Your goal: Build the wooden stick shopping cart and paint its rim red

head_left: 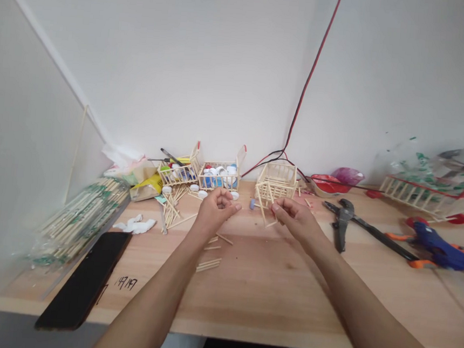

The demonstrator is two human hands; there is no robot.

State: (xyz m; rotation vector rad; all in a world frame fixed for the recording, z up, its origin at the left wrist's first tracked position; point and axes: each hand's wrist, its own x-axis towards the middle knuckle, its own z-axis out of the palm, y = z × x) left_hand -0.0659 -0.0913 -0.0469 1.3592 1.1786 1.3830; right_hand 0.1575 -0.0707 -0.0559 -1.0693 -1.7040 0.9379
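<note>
Just above the table's middle, my left hand has its fingers curled in and the thumb pointing right. Whatever may be between those fingers is hidden or too small to name. Opposite it, my right hand pinches a small frame of thin wooden sticks, which is tilted. Behind that frame stands a basket built of sticks, partly covered by it. A small blue piece lies close by. Several short cut sticks lie on the wood nearer to me, below my left hand.
Two stick carts with bottle caps stand at the back, near loose sticks. Bagged sticks and a black slab lie left. Rightward are pliers, a blue glue gun, a red dish and a larger cart.
</note>
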